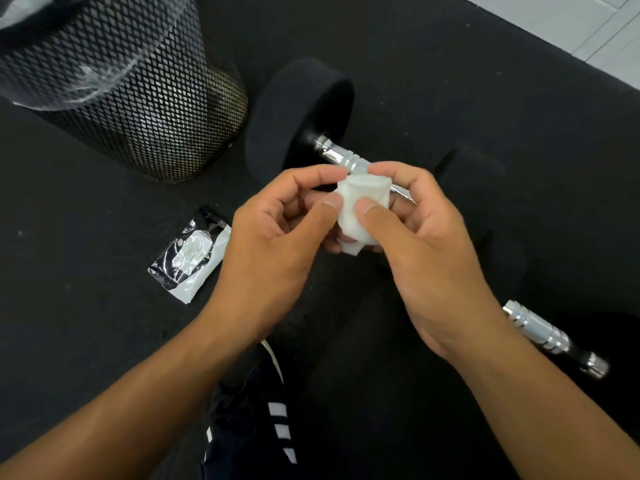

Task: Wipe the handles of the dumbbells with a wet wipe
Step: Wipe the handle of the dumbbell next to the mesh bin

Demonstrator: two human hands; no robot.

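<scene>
A folded white wet wipe [356, 211] is pinched between both thumbs and fingers, held above the floor. My left hand [273, 244] grips its left side and my right hand [426, 251] its right side. Behind the hands lies a black dumbbell [301, 116] with a chrome handle [341, 155], partly hidden by my fingers. A second dumbbell's chrome handle [543, 332] shows at the lower right, its black ends mostly lost against the dark mat.
A black mesh waste bin [145, 98] with a clear liner stands at the upper left. A torn black-and-white wipe packet [190, 258] lies on the black rubber mat left of my hands. My dark striped shoe [256, 410] is below. White floor tiles [588, 29] show top right.
</scene>
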